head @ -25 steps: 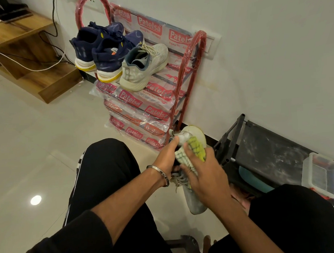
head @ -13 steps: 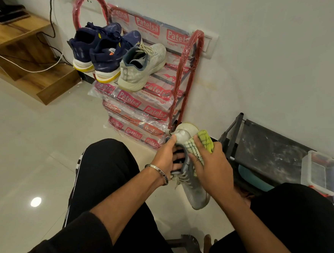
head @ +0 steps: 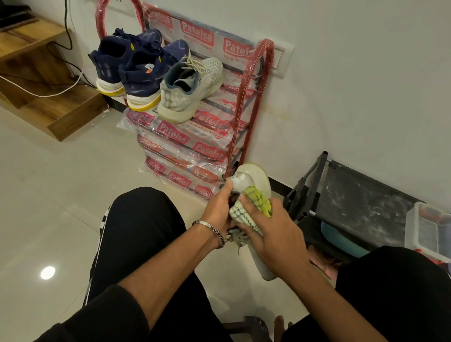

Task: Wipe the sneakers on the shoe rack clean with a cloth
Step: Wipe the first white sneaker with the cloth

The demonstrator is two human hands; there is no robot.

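Note:
Between my knees I hold a white sneaker (head: pixel 251 178), heel end pointing away from me, sole to the right. My left hand (head: pixel 219 214) grips it at the collar, with a metal bangle on that wrist. My right hand (head: pixel 274 239) presses a yellow-green checked cloth (head: pixel 254 203) against the sneaker's side. On the top shelf of the red shoe rack (head: pixel 251 94) sit its white partner (head: pixel 189 89) and two navy sneakers with yellow soles (head: pixel 137 70).
The rack's shelves are wrapped in printed plastic. A black low rack (head: pixel 354 202) stands at the right by the wall, with a clear plastic box (head: pixel 431 234) on it. A wooden stepped unit (head: pixel 39 85) with cables is at the left. Glossy tiled floor lies in front.
My right hand with the cloth has slid back and forth along the white sneaker, and the sneaker has tilted slightly in my left hand.

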